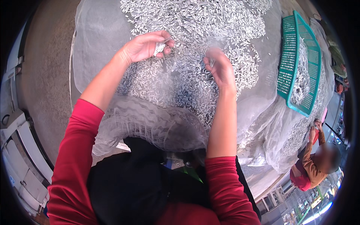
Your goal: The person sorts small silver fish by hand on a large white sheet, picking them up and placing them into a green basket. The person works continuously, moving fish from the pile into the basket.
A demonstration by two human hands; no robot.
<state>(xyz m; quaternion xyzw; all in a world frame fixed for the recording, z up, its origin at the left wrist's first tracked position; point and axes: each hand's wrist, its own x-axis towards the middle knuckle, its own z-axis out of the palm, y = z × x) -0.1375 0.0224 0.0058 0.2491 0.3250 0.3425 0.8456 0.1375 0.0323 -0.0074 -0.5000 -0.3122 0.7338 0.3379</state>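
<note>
A broad heap of small silvery rod-shaped pieces point(195, 18) lies spread before me on a pale mesh cloth point(97, 37). My left hand point(144, 47), palm turned inward above the heap, has its fingers curled round a few of these pieces point(159, 48). To its right, my right hand point(221, 67) hovers over the pieces with fingers bent inward; its fingertips are smeared by motion, and whatever they hold cannot be made out. The two hands are apart.
A green plastic basket point(288, 56) at the right holds more silvery pieces point(301, 86). Bunched netting point(150, 120) hangs along the near edge. Another person point(315, 165) works at the far right over more pieces. White panels point(26, 157) stand at the left.
</note>
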